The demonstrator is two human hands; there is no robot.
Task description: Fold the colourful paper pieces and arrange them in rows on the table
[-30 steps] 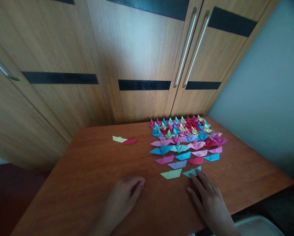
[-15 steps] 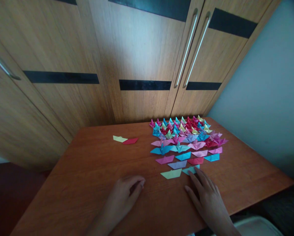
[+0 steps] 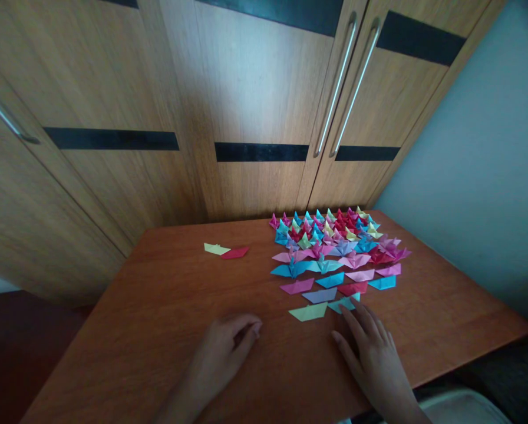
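My left hand (image 3: 224, 350) rests on the wooden table with its fingers curled and thumb tip against them; nothing shows between them. My right hand (image 3: 372, 350) lies open, its fingers stretched out. Its fingertips reach onto a teal folded paper piece (image 3: 340, 305) and cover part of it. Just left of that lies a flat pale-green folded paper piece (image 3: 309, 312). Behind these are flat folded pieces, among them a lavender one (image 3: 320, 295), a red one (image 3: 352, 288) and a magenta one (image 3: 297, 287). Farther back stand rows of colourful origami cranes (image 3: 321, 250).
A pale-yellow folded paper piece (image 3: 215, 248) and a red folded paper piece (image 3: 235, 253) lie together at the back left of the table (image 3: 158, 312). Wooden cabinet doors (image 3: 264, 106) rise behind it. A pale wall (image 3: 476, 194) stands to the right.
The view has shifted very slightly. Both hands and the paper pieces stay where they were.
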